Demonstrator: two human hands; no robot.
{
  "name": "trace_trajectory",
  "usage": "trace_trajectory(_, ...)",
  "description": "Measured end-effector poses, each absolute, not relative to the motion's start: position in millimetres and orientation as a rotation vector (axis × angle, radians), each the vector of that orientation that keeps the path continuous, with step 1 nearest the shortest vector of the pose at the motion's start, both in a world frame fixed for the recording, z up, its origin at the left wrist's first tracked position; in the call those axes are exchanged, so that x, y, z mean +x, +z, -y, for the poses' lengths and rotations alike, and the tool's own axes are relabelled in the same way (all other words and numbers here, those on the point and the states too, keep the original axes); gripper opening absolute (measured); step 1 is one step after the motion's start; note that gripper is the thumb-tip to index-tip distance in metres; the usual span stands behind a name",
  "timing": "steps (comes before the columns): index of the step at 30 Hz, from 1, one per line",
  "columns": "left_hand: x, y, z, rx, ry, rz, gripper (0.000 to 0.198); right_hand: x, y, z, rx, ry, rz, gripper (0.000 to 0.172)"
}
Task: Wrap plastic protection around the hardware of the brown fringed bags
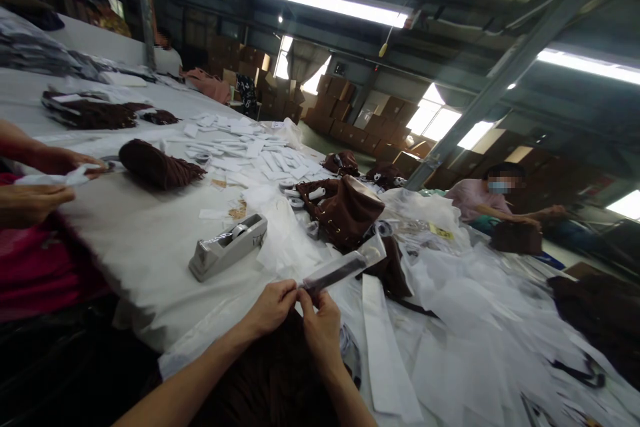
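My left hand [271, 307] and my right hand [321, 323] are close together at the near edge of the white table [140, 233]. Both pinch the near end of a dark strap in a clear plastic sleeve [344, 267], which points up and to the right. A dark brown item [270, 380] lies in my lap below the hands. A grey tape dispenser [227, 247] sits just left of my hands. A brown bag [345, 210] stands behind the sleeve.
A co-worker's hands [45, 180] at the left hold white paper beside a brown fringed roll [157, 165]. White paper strips [250, 150] lie scattered mid-table. Plastic and tissue sheets [465, 307] pile at the right. A person [493, 203] works at the far right. Cardboard boxes [350, 113] stack behind.
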State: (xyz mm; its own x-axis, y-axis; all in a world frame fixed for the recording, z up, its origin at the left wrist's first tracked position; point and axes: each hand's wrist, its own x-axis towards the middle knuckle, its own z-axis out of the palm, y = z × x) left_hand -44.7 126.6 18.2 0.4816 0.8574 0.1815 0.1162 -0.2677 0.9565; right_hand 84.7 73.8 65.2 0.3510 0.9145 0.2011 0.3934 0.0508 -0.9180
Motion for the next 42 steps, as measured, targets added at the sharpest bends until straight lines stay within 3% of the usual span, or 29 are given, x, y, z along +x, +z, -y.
trace_trajectory(3,-49,14,-129,1.664,0.928,-0.851,0.016,86,57,-80,-1.587,0.601,1.212,0.027)
trace_trajectory(6,-59,2,-129,1.641,0.933,-0.893,0.028,98,58,-88,-1.632,0.558,1.149,0.03)
trace_trajectory(13,-46,-9,-129,1.423,0.866,-0.801,0.025,90,44,-94,-1.683,0.443,1.259,0.025)
trace_trajectory(20,-28,-21,-135,1.344,0.842,-0.776,0.03,99,20,-85,-1.686,0.566,1.337,0.02)
trace_trajectory(24,-23,-8,-148,1.257,0.942,-0.823,0.049,98,4,-81,-1.712,0.405,1.403,0.015)
trace_trajectory(28,-8,14,-156,1.334,0.849,-0.757,0.043,92,-6,-76,-1.625,0.449,1.501,0.015)
trace_trajectory(31,0,19,-150,1.226,0.89,-0.731,0.041,102,4,-70,-1.502,0.86,1.301,0.01)
trace_trajectory(35,-1,17,-137,1.155,0.886,-0.58,0.04,132,29,-69,-1.085,1.37,0.631,0.022)
trace_trajectory(38,-4,18,-130,1.261,0.797,-0.544,0.036,153,45,-76,-0.933,1.363,0.264,0.023)
trace_trajectory(42,-6,11,-124,1.457,0.793,-0.638,0.032,172,57,-81,-0.991,1.077,0.268,0.032)
